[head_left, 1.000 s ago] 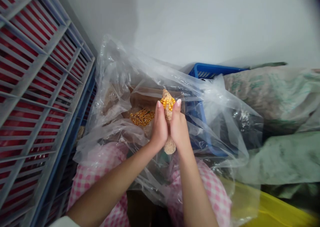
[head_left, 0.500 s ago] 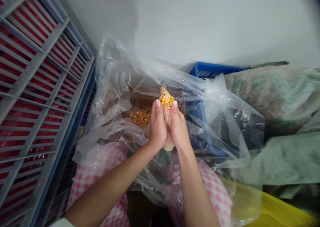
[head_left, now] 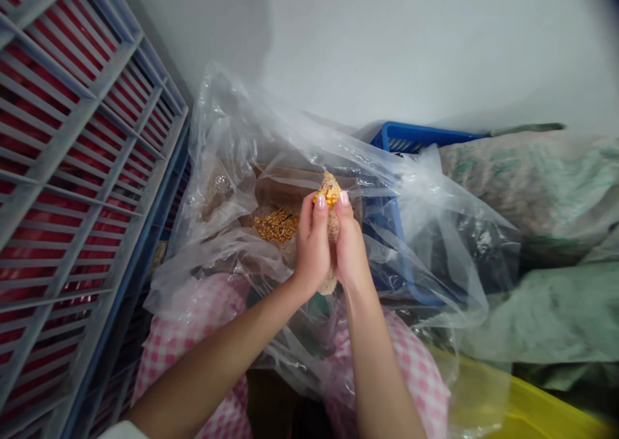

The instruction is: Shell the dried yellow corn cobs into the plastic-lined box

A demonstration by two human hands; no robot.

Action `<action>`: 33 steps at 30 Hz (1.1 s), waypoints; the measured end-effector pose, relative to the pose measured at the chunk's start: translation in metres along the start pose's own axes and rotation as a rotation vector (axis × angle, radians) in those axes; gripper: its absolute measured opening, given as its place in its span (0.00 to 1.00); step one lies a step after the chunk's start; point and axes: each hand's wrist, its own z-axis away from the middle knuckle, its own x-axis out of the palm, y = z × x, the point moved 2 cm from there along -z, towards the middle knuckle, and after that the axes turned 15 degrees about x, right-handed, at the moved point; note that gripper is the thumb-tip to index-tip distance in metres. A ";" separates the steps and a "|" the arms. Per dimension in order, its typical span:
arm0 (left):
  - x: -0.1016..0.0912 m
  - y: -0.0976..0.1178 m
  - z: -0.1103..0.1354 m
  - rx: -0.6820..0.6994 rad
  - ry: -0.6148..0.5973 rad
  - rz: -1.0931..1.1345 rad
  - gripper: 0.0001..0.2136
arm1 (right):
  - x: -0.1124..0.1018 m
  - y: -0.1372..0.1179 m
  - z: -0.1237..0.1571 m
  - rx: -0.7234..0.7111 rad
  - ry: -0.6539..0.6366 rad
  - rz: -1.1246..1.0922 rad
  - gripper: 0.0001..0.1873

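Between my two hands is an ear of corn, mostly bare cob, with a patch of yellow kernels near its far tip. My left hand is closed around its left side, the thumb pressed at the kernels. My right hand wraps the other side, its thumb beside the left one. The fingers under the cob are hidden. Beyond and to the left of my hands, loose corn kernels lie in a heap inside a clear plastic bag, which spreads over my lap.
Tall slatted crates with red behind the slats stand at the left. To the right are a blue basket, a printed sack and a pale green sack. Something yellow lies at the lower right. A pale wall rises behind.
My hands and the ear of corn have shifted slightly right in view. My left thumb now lies further over the kernels, and fewer of them show.
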 end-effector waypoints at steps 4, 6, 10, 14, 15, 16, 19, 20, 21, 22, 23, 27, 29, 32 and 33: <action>-0.003 0.000 -0.003 -0.024 0.037 -0.025 0.14 | 0.001 -0.003 0.004 0.005 -0.056 -0.077 0.26; -0.003 0.001 -0.004 -0.023 0.043 -0.019 0.14 | 0.001 -0.003 0.004 0.023 -0.079 -0.082 0.25; -0.002 0.001 -0.003 -0.032 0.014 0.029 0.15 | 0.001 -0.001 0.002 0.089 -0.118 -0.120 0.36; 0.001 0.000 -0.001 -0.018 -0.055 0.012 0.14 | 0.000 0.002 -0.002 0.104 -0.044 -0.157 0.38; 0.001 0.000 0.000 -0.008 -0.066 -0.001 0.13 | -0.001 0.003 -0.003 0.105 -0.024 -0.160 0.37; 0.002 0.000 -0.001 -0.005 -0.072 -0.006 0.13 | -0.001 0.004 -0.003 0.109 -0.013 -0.159 0.37; 0.002 -0.002 -0.002 -0.031 -0.039 0.015 0.14 | 0.000 0.006 -0.005 0.128 -0.037 -0.129 0.37; 0.001 -0.002 -0.002 -0.041 -0.016 0.018 0.15 | 0.000 0.006 -0.005 0.131 -0.053 -0.122 0.36; 0.000 -0.003 -0.002 -0.046 0.006 0.016 0.15 | 0.001 0.007 -0.005 0.133 -0.069 -0.121 0.36; 0.000 -0.003 -0.003 -0.047 0.026 0.010 0.16 | 0.002 0.007 -0.004 0.133 -0.084 -0.127 0.35; -0.001 -0.003 -0.003 -0.046 0.038 0.006 0.16 | 0.002 0.006 -0.004 0.130 -0.095 -0.138 0.34; -0.003 -0.002 -0.006 -0.080 0.061 0.042 0.18 | 0.004 0.005 -0.001 0.107 -0.132 -0.193 0.29; -0.004 -0.002 -0.007 -0.092 0.057 0.051 0.18 | 0.005 0.004 0.001 0.098 -0.139 -0.200 0.28; -0.004 0.000 -0.008 -0.075 0.014 0.028 0.16 | 0.004 0.001 0.000 0.077 -0.102 -0.172 0.33; -0.003 0.000 -0.008 -0.070 -0.005 0.021 0.16 | 0.004 0.000 0.000 0.064 -0.078 -0.164 0.35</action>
